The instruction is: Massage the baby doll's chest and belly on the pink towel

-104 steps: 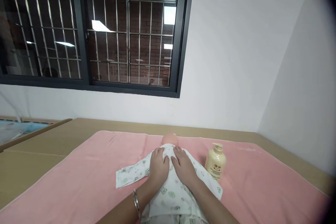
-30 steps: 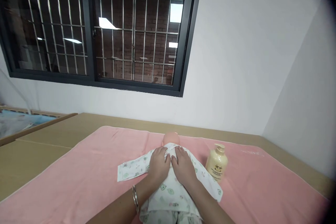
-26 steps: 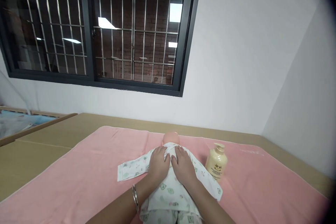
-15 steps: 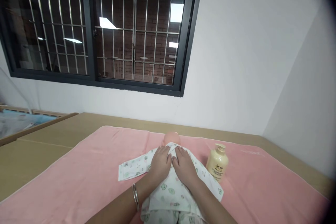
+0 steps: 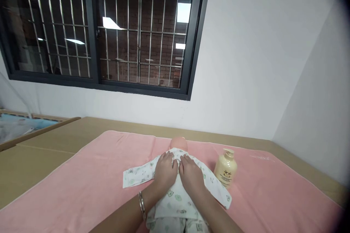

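Both hands lie flat, fingers open, gripping nothing, on the chest of a doll's printed garment (image 5: 175, 196). The left hand (image 5: 164, 172) and right hand (image 5: 191, 175) sit side by side, nearly touching. Compared with a second ago they have barely shifted, only pressing and smoothing the cloth in place. The doll (image 5: 178, 143) lies head toward twelve o'clock on a pink towel (image 5: 82, 189). A cream pump bottle (image 5: 225, 168) stands at three o'clock, near the right sleeve.
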{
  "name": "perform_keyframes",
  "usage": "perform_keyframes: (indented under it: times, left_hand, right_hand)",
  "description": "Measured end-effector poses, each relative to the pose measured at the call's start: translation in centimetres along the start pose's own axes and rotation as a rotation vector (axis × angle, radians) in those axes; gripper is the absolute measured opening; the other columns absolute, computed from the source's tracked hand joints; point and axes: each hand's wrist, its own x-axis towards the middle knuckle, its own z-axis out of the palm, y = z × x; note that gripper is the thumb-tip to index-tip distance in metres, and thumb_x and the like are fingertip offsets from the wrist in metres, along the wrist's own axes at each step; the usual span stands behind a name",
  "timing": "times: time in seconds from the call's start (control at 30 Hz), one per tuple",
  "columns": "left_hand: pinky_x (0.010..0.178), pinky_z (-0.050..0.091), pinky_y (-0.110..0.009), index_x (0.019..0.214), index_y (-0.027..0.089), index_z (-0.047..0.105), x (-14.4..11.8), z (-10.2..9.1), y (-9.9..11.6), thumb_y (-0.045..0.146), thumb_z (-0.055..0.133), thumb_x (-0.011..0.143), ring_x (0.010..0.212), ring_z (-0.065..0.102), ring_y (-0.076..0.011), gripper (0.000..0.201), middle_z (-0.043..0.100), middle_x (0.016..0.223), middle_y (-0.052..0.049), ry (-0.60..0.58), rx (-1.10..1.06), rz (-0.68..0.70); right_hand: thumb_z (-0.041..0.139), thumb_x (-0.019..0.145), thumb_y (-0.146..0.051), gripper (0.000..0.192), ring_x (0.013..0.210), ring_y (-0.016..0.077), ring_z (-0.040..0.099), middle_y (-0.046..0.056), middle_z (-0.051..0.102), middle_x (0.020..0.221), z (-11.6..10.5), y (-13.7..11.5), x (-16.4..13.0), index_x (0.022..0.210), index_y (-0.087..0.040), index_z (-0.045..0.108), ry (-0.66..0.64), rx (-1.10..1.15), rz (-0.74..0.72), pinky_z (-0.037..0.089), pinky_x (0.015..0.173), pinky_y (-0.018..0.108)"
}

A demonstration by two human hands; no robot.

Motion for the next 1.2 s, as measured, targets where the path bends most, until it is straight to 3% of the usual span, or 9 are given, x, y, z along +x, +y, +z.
perform_keyframes:
  times: [0.27,0.6,0.87,1.03,1.2]
  left_hand:
    - [0.111,0.033,-0.042,0.126,0.009,0.058,0.8,0.4,-0.6,0.024,0.037,0.089,0.127,0.049,-0.0275,0.045,0.058,0.133,-0.013,-0.084,-0.037,-0.008]
    - [0.113,0.031,-0.043,0.128,0.008,0.057,0.7,0.8,-0.7,0.026,0.039,0.089,0.127,0.049,-0.0274,0.046,0.058,0.134,-0.014,-0.072,-0.061,-0.01]
    - [0.112,0.033,-0.045,0.126,0.011,0.058,0.6,0.7,-0.6,0.025,0.04,0.089,0.126,0.051,-0.0268,0.044,0.06,0.132,-0.012,-0.062,-0.054,-0.004]
    - [0.111,0.036,-0.043,0.127,0.012,0.058,0.4,0.5,-0.2,0.02,0.038,0.09,0.125,0.052,-0.0237,0.042,0.06,0.133,-0.01,-0.049,-0.027,0.082]
    - [0.1,0.047,-0.042,0.112,0.015,0.065,-0.1,0.1,0.2,0.018,0.039,0.09,0.111,0.063,-0.0237,0.033,0.069,0.117,-0.01,0.033,0.04,0.144]
  right_hand:
    - [0.031,0.096,-0.019,0.042,0.128,0.0256,0.049,0.014,0.057,0.134,-0.8,-1.7,-0.9,0.124,-0.012,0.061,-0.078,-0.055,0.042,0.039,0.103,0.036]
    - [0.035,0.093,-0.03,0.05,0.136,0.0241,0.038,0.01,0.047,0.144,0.4,1.3,0.5,0.137,-0.012,0.051,-0.025,0.113,-0.003,0.026,0.113,0.036]
    - [0.034,0.093,-0.033,0.052,0.138,0.0252,0.035,0.01,0.045,0.146,0.7,1.9,0.8,0.139,-0.013,0.049,-0.028,0.154,0.013,0.022,0.115,0.04]
    - [0.035,0.093,-0.032,0.051,0.137,0.0246,0.037,0.009,0.047,0.145,0.8,1.9,0.8,0.137,-0.013,0.05,-0.016,0.171,0.008,0.022,0.115,0.039]
    - [0.033,0.094,-0.031,0.051,0.136,0.0247,0.037,0.011,0.046,0.145,0.7,2.1,0.8,0.139,-0.012,0.049,-0.019,0.155,-0.015,0.022,0.115,0.04]
